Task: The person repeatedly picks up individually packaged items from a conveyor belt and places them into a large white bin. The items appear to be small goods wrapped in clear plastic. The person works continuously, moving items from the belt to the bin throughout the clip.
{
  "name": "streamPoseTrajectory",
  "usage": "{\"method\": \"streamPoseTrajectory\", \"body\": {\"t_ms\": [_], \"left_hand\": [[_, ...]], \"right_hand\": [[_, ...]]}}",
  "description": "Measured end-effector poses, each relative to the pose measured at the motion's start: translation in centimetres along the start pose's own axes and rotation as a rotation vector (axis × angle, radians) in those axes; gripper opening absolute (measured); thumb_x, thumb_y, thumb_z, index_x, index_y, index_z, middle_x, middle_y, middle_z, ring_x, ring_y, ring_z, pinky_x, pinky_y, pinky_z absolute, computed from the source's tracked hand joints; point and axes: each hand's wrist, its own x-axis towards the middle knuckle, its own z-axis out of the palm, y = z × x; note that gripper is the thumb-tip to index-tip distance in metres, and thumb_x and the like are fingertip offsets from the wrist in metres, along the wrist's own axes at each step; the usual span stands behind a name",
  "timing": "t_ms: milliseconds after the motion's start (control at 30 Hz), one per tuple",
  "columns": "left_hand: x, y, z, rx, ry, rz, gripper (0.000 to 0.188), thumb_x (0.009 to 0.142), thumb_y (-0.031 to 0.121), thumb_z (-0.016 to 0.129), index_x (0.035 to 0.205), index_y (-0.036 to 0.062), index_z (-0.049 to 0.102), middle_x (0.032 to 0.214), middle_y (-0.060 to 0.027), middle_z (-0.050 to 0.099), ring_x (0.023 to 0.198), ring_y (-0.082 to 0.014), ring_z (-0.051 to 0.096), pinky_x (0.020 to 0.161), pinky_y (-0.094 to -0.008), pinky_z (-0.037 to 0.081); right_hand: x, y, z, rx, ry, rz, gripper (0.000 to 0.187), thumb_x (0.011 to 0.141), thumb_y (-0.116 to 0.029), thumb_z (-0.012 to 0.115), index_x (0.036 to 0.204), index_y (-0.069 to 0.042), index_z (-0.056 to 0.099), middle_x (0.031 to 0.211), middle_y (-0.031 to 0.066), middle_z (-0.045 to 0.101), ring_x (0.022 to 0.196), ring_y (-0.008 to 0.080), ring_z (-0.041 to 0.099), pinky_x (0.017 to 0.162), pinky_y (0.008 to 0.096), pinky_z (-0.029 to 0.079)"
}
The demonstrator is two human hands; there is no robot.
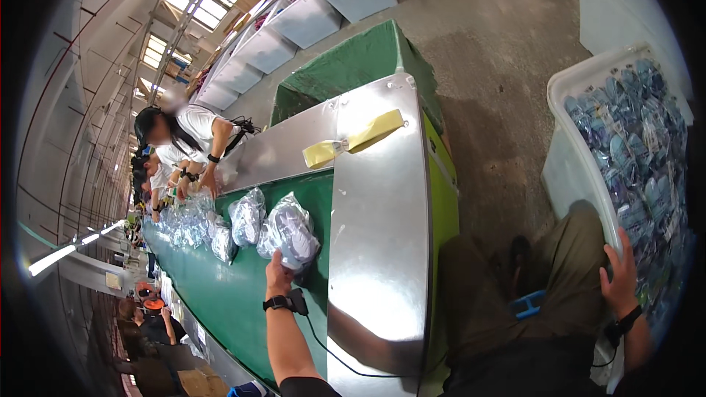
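My left hand (278, 273) reaches onto the green conveyor belt (220, 301) and grips the near end of a clear plastic bag of packed goods (292, 231). A second clear bag (247, 217) lies just left of it on the belt. My right hand (619, 276) rests on the rim of a white plastic bin (570, 169) at my right, fingers curled over its edge. The bin is full of small blue and clear packets (640, 154). A black band sits on each wrist.
A steel side plate (379, 206) borders the belt, with a yellow taped piece (353, 140) on it. More bags (187, 224) lie further along the belt, where other people (187, 140) work. White bins (305, 18) line the far aisle.
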Motion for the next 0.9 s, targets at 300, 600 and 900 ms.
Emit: {"method": "streamPoseTrajectory", "body": {"t_ms": [300,600,900], "left_hand": [[-15.4,-4.0,7.7,-0.025,-0.13,0.782,0.043,0.093,-0.005,0.075,0.127,0.006,0.052,0.12,-0.0048,0.058,0.102,-0.0153,0.059,0.092,-0.0289,0.05],[-21.0,-2.4,8.5,-0.208,-0.259,0.314,0.056,0.112,0.028,0.059,0.158,0.0052,0.037,0.143,-0.0162,0.058,0.12,-0.0248,0.066,0.097,-0.041,0.058],[-19.7,-0.4,13.2,-0.319,-0.556,0.199,0.08,0.101,0.009,0.066,0.169,0.0033,0.024,0.158,-0.0207,0.049,0.134,-0.0304,0.06,0.107,-0.0365,0.053]], "right_hand": [[0.2,-0.3,-0.1,-0.021,0.024,-0.011,0.051,0.085,-0.005,0.07,0.135,0.002,0.062,0.169,0.0278,0.036,0.156,0.0495,0.037,0.126,0.0541,0.036],[0.3,-0.5,-0.6,0.067,0.035,0.004,0.052,0.085,-0.008,0.074,0.135,0.002,0.066,0.171,0.0241,0.034,0.156,0.0468,0.038,0.126,0.0505,0.037],[0.4,-0.9,-1.5,0.15,0.045,0.002,0.051,0.084,-0.009,0.077,0.132,0.001,0.067,0.167,0.0259,0.037,0.153,0.0484,0.04,0.125,0.0534,0.038]]}}
